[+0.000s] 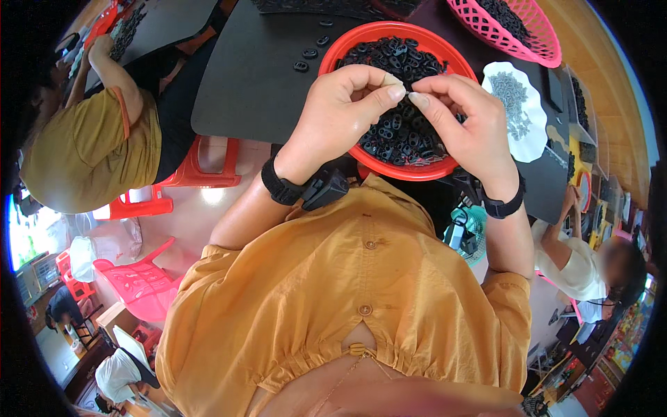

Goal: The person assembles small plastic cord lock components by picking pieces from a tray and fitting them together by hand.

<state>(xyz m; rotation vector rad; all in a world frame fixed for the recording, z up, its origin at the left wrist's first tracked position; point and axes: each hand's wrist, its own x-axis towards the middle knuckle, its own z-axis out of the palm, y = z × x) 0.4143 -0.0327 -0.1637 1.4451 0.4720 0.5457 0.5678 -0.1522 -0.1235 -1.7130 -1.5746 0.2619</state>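
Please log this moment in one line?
left hand: pinching | right hand: pinching | contents: too small to tell | beneath: red basin, black parts | rightward: white dish, grey pieces

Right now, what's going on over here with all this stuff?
A person in a mustard-yellow buttoned top has their left hand and right hand close together over a round red plastic bowl of small black pieces. The fingers of both seem to pinch something tiny, too small to make out. Four loose black oval pieces lie on the dark tabletop left of the bowl. A white wavy-edged dish of small grey pieces sits to its right.
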